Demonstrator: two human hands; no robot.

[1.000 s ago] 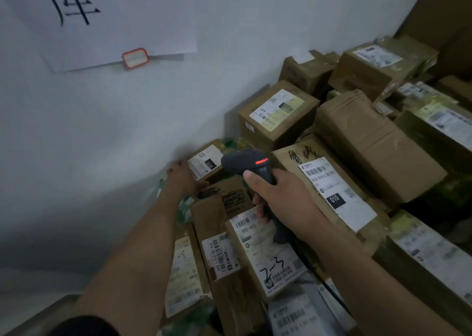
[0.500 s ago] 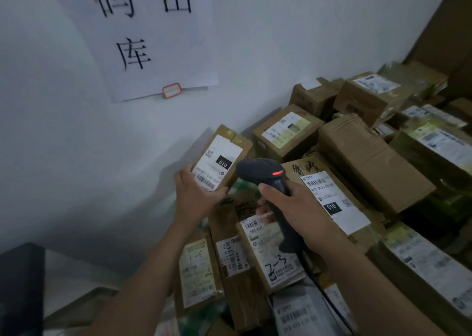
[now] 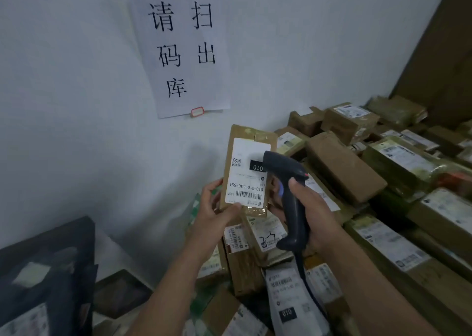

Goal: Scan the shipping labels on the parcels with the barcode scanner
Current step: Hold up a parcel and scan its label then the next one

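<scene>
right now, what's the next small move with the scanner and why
Probably tip the scanner down toward the barcode and pull the trigger. The left hand holds the small parcel upright with its label facing the camera. The barcode sits near the label's lower edge, while the scanner head, gripped by the right hand, overlaps the label higher up, beside the 010 mark.
</scene>
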